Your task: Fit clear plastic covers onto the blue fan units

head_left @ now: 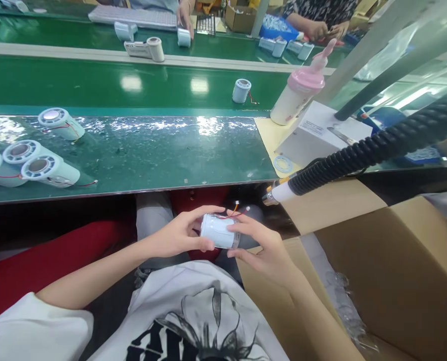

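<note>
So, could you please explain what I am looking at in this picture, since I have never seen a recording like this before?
There is no machine here: a person wears a camera on the head, so the one picture looks forward and down at their own hands. The left hand and right hand together hold a small pale blue cylinder with thin red wires, just below the bench edge. On the green bench lie several similar cylinders at the left. A pink-capped bottle stands to the right, a black coiled hose crosses in front, and an open cardboard box sits lower right. Other workers' hands show at the far side.
</note>
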The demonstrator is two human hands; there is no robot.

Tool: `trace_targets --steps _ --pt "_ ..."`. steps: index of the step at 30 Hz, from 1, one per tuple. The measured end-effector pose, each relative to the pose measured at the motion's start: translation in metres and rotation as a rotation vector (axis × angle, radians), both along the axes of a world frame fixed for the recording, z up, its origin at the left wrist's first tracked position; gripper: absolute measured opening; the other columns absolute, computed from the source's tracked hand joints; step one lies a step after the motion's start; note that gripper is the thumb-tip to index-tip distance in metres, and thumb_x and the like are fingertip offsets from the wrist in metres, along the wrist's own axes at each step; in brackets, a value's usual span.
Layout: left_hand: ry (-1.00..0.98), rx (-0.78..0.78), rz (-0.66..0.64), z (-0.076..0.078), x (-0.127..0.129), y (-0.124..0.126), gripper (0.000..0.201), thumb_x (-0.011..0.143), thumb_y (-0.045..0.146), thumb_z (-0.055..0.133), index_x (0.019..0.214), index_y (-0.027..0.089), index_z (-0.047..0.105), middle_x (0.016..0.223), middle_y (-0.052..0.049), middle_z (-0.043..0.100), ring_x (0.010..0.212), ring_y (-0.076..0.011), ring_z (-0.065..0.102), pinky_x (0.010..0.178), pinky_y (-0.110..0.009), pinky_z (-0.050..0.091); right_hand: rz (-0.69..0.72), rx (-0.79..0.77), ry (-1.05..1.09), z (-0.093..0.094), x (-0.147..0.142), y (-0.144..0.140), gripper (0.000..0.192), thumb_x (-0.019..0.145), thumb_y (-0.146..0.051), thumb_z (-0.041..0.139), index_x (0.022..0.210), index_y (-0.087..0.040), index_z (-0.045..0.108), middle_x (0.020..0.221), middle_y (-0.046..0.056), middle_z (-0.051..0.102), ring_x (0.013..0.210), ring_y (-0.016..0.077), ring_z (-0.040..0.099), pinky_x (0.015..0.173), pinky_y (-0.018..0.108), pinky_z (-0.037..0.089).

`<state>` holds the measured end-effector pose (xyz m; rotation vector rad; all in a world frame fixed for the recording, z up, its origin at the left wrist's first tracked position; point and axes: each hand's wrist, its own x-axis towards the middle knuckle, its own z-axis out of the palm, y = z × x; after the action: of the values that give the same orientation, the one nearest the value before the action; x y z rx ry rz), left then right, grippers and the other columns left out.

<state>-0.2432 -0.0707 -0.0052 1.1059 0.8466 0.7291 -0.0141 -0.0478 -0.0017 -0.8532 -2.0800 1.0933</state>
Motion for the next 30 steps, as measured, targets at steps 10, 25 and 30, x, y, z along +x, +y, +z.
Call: trace_targets --steps 10,25,30 --pt "0.043 0.226 -0.065 0.006 -0.002 0.000 0.072 0.070 0.021 0.077 0.135 0.029 0.047 0.140 -0.010 0.048 0.126 -0.0271 0.049 0.104 -0.041 0.043 -0.013 -0.185 0.061 0.000 0.004 -0.007 0.045 0.069 -0.026 0.079 0.109 -0.025 0.059 0.125 0.008 0.061 0.114 0.0264 0.060 0.090 0.036 0.056" --pt "0.169 0.392 -0.090 0.005 -0.010 -0.004 0.076 0.069 0.018 0.077 0.137 0.030 0.044 0.142 -0.009 0.046 0.131 -0.0258 0.044 0.105 -0.037 0.043 0.011 -0.578 0.194 0.009 -0.002 -0.009 0.046 0.069 -0.024 0.080 0.108 -0.026 0.057 0.108 0.002 0.064 0.100 0.0176 0.062 0.082 0.029 0.056" --pt "0.181 0.389 -0.096 0.005 -0.011 -0.004 0.076 0.070 0.019 0.077 0.137 0.030 0.044 0.143 -0.008 0.046 0.131 -0.0251 0.045 0.105 -0.036 0.043 0.016 -0.723 0.217 0.007 -0.003 -0.007 0.043 0.072 -0.030 0.078 0.107 -0.023 0.054 0.104 0.004 0.064 0.092 0.0163 0.063 0.075 0.026 0.054"
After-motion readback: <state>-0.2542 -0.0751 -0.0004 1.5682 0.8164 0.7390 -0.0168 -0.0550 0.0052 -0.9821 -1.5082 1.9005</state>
